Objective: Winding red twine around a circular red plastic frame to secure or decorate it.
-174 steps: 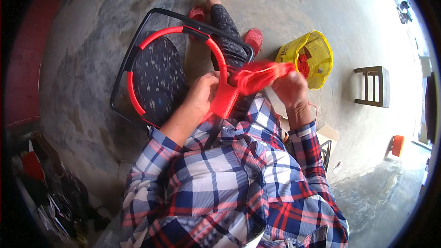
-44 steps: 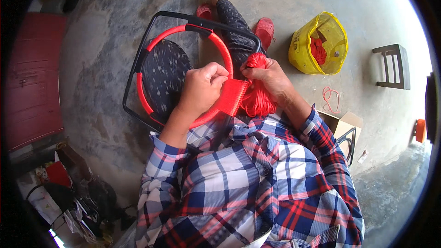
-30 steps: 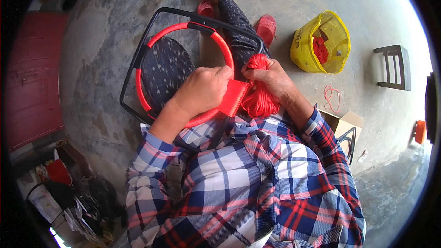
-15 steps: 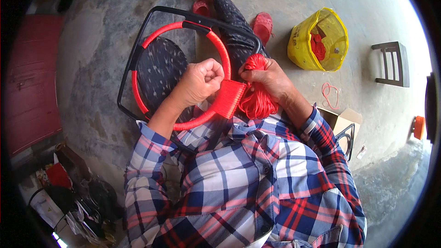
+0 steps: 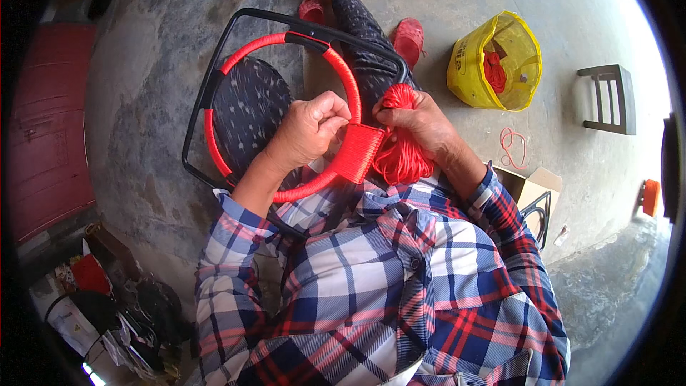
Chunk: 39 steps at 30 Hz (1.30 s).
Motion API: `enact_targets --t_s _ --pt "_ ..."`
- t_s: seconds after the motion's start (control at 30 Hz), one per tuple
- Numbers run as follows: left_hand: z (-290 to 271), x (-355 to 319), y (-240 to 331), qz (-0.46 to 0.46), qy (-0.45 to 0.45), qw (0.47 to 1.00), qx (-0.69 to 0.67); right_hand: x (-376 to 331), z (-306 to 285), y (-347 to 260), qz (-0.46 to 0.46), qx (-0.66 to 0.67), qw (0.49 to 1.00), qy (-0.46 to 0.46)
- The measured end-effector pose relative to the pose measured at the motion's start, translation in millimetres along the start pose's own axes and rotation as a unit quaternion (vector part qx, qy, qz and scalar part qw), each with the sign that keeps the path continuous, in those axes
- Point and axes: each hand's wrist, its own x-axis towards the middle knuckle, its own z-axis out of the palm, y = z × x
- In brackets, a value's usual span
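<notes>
Across my lap lies a black metal frame (image 5: 187, 139) holding a ring wrapped in red cord (image 5: 343, 71). A flat band of red cord windings (image 5: 359, 153) stretches from the ring's right side to the frame's bar. My left hand (image 5: 306, 132) is over the ring, just left of that band. Its thumb and fingertips are pinched together; whatever lies between them is too small to make out. My right hand (image 5: 429, 129) grips a thick hank of red cord (image 5: 401, 161) right beside the band. Part of the hank is hidden under the fingers.
A yellow bucket (image 5: 464, 75) with red cord inside stands at far right, near a small dark stool (image 5: 616, 100). A loose red strand (image 5: 509, 149) and a cardboard box (image 5: 547, 180) are on the floor. Red shoes (image 5: 409, 43) lie near my leg; clutter (image 5: 128, 307) fills the lower left.
The fingers of my left hand have shifted slightly beside the ring. My right hand, the hank and the frame are almost where they were.
</notes>
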Motion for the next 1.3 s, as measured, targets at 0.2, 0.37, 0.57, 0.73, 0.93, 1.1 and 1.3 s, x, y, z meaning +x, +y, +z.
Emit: enact_targets --t_s 0.2,0.37,0.57,0.73,0.93,1.1,1.3 --pt "-1 -1 0 -0.021 0.004 0.999 -0.045 1 0 1 -0.010 0.004 1.000 -0.005" --pt "6 -2 -1 -0.038 0.007 0.997 -0.059 -2 -1 4 -0.009 -0.009 1.000 0.006" --pt "15 -2 0 0.025 0.049 0.998 0.037 -3 -2 5 -0.016 -0.024 0.999 0.015" --pt "24 -2 1 0.087 0.112 0.985 0.100 -1 -1 11 -0.045 -0.015 0.999 0.020" --pt "25 -7 -3 -0.074 0.097 0.991 -0.055 1 -2 9 -0.038 -0.026 0.999 0.018" --pt "27 -9 -12 -0.220 0.009 0.899 -0.379 1 0 5 -0.032 -0.012 0.999 0.013" --pt "28 -4 4 -0.247 0.012 0.839 -0.485 -10 -9 0 -0.043 -0.043 0.998 0.009"
